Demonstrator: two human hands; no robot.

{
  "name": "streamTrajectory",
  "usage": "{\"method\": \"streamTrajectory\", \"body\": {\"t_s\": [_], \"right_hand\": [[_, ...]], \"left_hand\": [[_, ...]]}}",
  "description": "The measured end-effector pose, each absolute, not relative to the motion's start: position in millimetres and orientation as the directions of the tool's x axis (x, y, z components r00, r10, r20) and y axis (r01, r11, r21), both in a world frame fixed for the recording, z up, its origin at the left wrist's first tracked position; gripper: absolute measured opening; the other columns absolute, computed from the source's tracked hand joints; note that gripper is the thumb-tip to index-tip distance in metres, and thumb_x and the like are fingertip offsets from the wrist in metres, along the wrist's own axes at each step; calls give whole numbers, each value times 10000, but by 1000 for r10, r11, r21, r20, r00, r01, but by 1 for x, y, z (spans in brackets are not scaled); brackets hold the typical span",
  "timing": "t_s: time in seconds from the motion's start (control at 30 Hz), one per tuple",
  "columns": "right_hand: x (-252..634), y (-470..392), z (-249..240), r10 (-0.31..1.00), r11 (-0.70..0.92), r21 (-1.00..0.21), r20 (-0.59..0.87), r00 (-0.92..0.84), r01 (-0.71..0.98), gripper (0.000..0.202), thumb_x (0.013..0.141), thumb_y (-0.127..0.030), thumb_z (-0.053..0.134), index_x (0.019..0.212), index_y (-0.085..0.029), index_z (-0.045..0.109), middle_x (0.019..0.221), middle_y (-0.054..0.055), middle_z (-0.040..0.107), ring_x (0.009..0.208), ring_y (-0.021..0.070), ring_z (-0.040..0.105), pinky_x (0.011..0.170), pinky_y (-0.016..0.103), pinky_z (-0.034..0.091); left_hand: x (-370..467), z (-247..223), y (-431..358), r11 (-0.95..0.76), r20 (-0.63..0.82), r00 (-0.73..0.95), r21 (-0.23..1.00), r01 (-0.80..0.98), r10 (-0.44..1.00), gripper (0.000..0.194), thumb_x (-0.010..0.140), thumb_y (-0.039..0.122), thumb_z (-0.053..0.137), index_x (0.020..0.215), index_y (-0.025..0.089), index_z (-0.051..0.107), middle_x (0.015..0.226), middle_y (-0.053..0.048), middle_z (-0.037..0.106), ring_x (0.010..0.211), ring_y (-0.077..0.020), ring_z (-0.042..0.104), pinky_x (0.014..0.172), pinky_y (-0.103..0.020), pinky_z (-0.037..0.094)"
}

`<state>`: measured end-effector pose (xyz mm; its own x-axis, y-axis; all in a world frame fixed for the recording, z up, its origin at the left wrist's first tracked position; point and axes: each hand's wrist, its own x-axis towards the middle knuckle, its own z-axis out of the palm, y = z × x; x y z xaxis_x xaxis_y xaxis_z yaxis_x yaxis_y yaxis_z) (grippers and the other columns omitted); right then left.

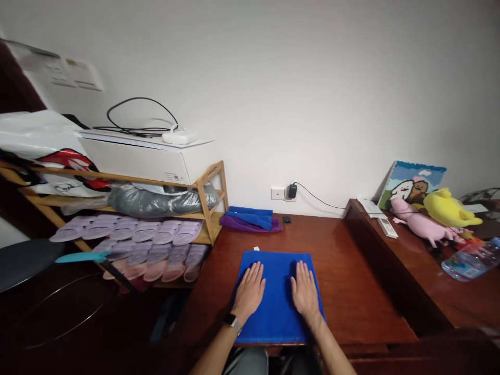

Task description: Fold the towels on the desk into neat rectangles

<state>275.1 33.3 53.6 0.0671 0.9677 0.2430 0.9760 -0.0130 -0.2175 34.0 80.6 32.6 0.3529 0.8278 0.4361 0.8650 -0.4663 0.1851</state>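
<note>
A blue towel [276, 297] lies flat as a rectangle on the reddish-brown wooden desk, its near side along the front edge. My left hand [250, 291] rests palm down on its left part, fingers stretched out; a watch [232, 322] is on that wrist. On the right part of the cloth lies my right hand [304, 290], also flat with fingers extended. A small white tag [257, 248] shows at the towel's far left edge. Farther back, against the wall, is a folded pile with a blue cloth [253, 216] over a purple cloth [250, 226].
Left of the desk [351, 291] stands a wooden rack [213, 229] with rows of slippers [167, 232] and a white box [144, 156] on top. A raised ledge at right holds plush toys [422, 221], a remote [387, 227] and a plastic bottle [471, 260]. A black charger [292, 191] is plugged into the wall.
</note>
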Motion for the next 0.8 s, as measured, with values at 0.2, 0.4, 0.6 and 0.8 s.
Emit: {"method": "streamTrajectory", "body": {"t_s": [0.2,0.4,0.6,0.8], "right_hand": [[230,103,63,996,53,-268,89,-30,962,645,1095,-394,221,1663,-109,332,1728,120,318,1625,240,259,1324,434,190],[313,102,39,980,-193,-200,18,200,961,697,1088,-457,182,1685,-101,235,1757,117,223,1641,247,207,1332,476,127],[354,98,41,965,-263,-188,-48,259,946,722,1082,-478,141,1693,-95,163,1766,103,204,1644,219,189,1338,465,106],[302,99,57,978,-149,-176,119,171,973,686,1083,-408,211,1666,-53,280,1750,146,233,1642,273,198,1338,481,118]], "left_hand": [[75,31,131,-498,321,426,188,847,846,553,1098,376,311,1596,219,492,1651,-104,515,1546,-265,454,1272,-505,385],[7,12,147,-382,300,311,220,897,902,643,1082,527,326,1629,208,440,1685,-117,454,1575,-302,403,1292,-549,335],[-20,19,151,-328,276,266,211,921,924,668,1068,502,326,1613,140,459,1675,-148,468,1563,-307,424,1295,-527,334],[32,34,143,-427,387,337,174,888,858,609,1071,369,298,1599,126,480,1646,-159,508,1555,-298,438,1299,-538,327]]}}
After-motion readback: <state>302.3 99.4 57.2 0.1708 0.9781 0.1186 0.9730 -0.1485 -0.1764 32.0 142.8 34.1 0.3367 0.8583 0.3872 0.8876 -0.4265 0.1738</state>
